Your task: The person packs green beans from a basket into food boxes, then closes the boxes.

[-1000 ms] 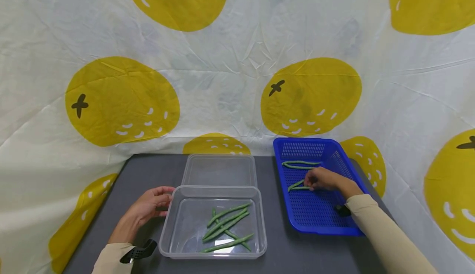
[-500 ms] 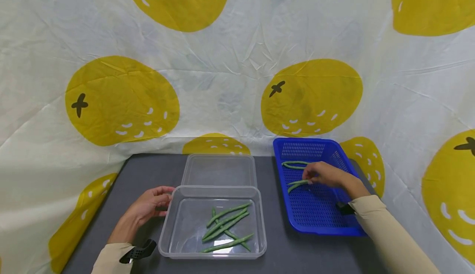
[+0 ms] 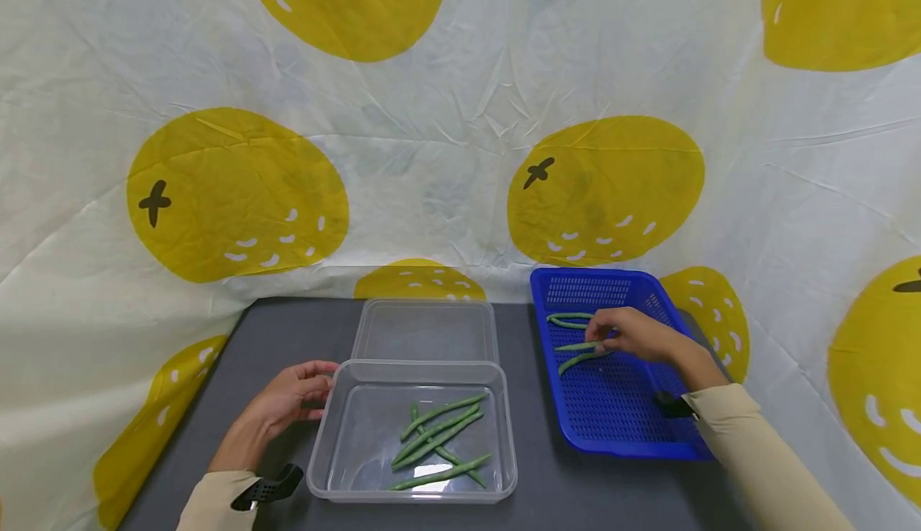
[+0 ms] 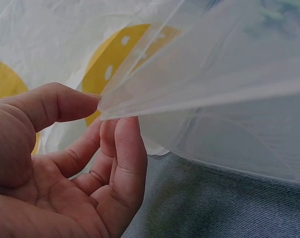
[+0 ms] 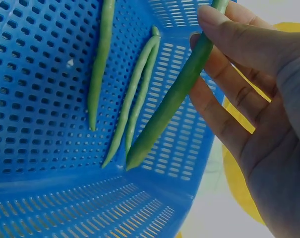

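My right hand point(image 3: 636, 335) is over the blue basket point(image 3: 622, 441) and pinches a green bean point(image 5: 174, 94) between thumb and fingers. A single bean point(image 5: 101, 64) lies in the basket near the held one. Two more beans point(image 5: 135, 91) lie close together there, partly behind my hand in the head view. My left hand point(image 3: 284, 399) grips the left rim of a clear plastic container point(image 3: 412, 496), thumb above and fingertips below in the left wrist view. Several green beans point(image 3: 440, 433) lie on the container's floor, some crossing each other.
Behind the container a clear plastic lid point(image 3: 426, 329) lies flat on the dark grey table point(image 3: 288, 331). The basket stands to the container's right, with a gap between. A white cloth point(image 3: 424, 195) with yellow fruit prints hangs behind and at both sides.
My right hand has lifted slightly and moved toward the far side of the basket, parting the held bean from the one beside it. My left hand and the container stay put.
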Available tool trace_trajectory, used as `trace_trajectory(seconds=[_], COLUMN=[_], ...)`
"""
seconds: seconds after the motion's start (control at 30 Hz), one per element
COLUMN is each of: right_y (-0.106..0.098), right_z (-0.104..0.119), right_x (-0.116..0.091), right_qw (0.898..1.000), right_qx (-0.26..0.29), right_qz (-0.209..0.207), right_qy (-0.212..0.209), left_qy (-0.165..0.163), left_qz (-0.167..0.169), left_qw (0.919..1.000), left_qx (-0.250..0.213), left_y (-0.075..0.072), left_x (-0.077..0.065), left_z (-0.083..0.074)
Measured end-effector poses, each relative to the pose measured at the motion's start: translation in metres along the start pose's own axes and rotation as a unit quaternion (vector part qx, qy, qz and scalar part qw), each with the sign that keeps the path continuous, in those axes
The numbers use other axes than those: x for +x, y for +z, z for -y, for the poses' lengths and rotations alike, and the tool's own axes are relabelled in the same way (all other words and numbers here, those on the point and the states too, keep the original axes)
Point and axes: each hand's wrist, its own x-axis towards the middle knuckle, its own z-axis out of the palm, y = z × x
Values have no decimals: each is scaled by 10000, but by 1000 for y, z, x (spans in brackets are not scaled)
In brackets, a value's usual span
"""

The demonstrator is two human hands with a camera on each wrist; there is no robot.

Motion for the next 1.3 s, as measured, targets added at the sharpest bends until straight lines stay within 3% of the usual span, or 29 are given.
trace_trajectory(seconds=[0.3, 0.77, 1.3], right_y=[-3, 0, 8], right_z=[6, 31, 57], right_x=[-3, 5, 26], right_qw=[9994, 9969, 9915], right_qx=[311, 367, 856], right_qz=[-63, -555, -599], right_qy=[121, -428, -770], left_qy=[52, 60, 35], left_qz=[-6, -134, -128], left_qw=[10000, 9999, 9999], left_qx=[21, 39, 43], left_y=[0, 3, 3], left_x=[0, 0, -1], left_z=[3, 5, 3])
